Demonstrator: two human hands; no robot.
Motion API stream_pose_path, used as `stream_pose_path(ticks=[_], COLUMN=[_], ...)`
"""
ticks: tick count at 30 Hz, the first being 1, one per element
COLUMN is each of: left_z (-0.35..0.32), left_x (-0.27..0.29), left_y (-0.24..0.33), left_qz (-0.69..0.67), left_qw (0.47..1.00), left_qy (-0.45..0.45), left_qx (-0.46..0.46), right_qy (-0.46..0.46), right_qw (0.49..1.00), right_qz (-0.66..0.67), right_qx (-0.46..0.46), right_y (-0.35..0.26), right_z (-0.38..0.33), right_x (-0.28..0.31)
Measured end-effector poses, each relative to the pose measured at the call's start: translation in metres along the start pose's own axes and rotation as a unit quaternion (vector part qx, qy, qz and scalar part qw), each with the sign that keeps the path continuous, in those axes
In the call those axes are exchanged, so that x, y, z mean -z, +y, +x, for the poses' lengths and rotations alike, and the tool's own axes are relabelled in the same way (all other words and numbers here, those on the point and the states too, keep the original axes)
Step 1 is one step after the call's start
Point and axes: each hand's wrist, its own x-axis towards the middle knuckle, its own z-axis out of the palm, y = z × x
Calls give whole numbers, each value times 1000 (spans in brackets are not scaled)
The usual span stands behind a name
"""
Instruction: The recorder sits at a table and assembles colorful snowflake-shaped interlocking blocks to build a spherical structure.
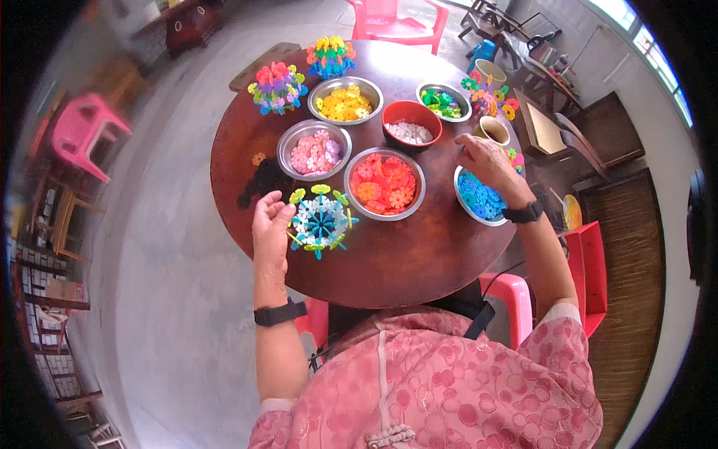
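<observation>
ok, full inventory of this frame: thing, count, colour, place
round table: 1, dark brown, centre
steel bowls: 5, holding yellow, green, pink, orange-red, blue pieces
red bowl: 1, white pieces, mid table
snowflake ball: 1, blue, white, yellow-green, near edge
finished balls: 2, multicolour, far left and far edge
cups: 2, tan, right
plastic chairs: several, pink or red, around the table
left hand: touching snowflake ball
right hand: over blue bowl
</observation>
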Motion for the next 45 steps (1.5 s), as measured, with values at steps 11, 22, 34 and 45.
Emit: stream_pose_path(ticks=[11,22,34,45], left_z=[3,-1,-1,-3], left_x=[-4,3,3,1], left_y=[-18,-11,-1,0], left_qz=[138,89,95,97], left_qw=[987,991,990,989], left_qy=[-68,-103,-101,-110], left_qx=[-53,-17,4,-13], right_qy=[-18,82,-81,-92], right_qw=[993,996,982,976], right_qz=[16,-37,-110,-69], right_qx=[-111,-29,-133,-185], right_y=[25,78,85,108], right_z=[51,105,151,156], right_x=[-12,-31,-82,-93])
